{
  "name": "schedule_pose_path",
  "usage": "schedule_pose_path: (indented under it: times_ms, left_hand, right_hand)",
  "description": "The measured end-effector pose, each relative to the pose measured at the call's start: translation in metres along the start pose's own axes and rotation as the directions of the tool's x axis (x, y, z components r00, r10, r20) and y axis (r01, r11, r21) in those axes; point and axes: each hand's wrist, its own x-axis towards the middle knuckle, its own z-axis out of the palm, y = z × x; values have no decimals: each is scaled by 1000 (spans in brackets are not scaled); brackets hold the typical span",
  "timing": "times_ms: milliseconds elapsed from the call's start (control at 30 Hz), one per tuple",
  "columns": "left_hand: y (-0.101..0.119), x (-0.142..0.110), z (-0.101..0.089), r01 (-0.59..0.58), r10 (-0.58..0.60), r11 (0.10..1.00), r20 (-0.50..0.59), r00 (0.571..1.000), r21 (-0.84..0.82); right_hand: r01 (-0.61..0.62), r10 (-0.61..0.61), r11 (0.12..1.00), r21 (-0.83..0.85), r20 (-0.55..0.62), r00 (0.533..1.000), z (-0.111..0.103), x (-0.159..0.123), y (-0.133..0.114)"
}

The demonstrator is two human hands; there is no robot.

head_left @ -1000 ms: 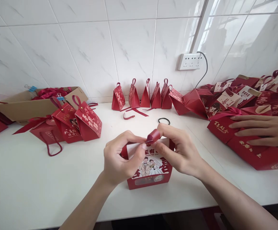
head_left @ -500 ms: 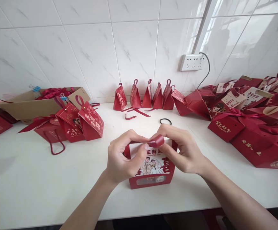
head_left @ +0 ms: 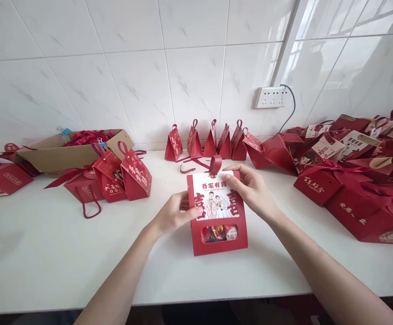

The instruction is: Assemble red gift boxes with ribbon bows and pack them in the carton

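Between my hands is a red wedding candy box (head_left: 219,207), its front printed with a couple and its lower window showing wrapped sweets. A dark red ribbon loop (head_left: 215,165) stands up from its top. My left hand (head_left: 174,212) grips the box's left side, thumb on the front and fingers behind it. At the upper right edge, my right hand (head_left: 248,185) holds the box with its thumb on the front; its other fingers are partly hidden behind. The box looks upright, its front facing me.
Several small red boxes (head_left: 195,143) line the wall, with loose ribbon pieces (head_left: 196,163) before them. A cardboard tray (head_left: 59,158) of red ribbon and several finished boxes (head_left: 136,174) are at left. Many red boxes (head_left: 355,203) pile up at right. A power strip (head_left: 270,97) is on the wall.
My hands have left the ribbon loop and moved apart to the box's two sides. The loop now stands free, and the box front with its sweets shows more fully.
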Motion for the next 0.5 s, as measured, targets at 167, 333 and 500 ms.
schedule_pose_path:
  times_ms: [167,333,500]
  left_hand:
    - [-9,9,1,173,-244,945,-247,938,-276]
    - [-18,12,-4,284,-427,838,-235,873,-465]
    - [-14,15,0,257,-420,799,-198,886,-544]
  right_hand:
    - [-356,332,934,32,290,898,-5,6,11]
    - [-525,489,851,19,338,804,1,5,22]
    - [-538,467,834,123,361,807,3,5,27]
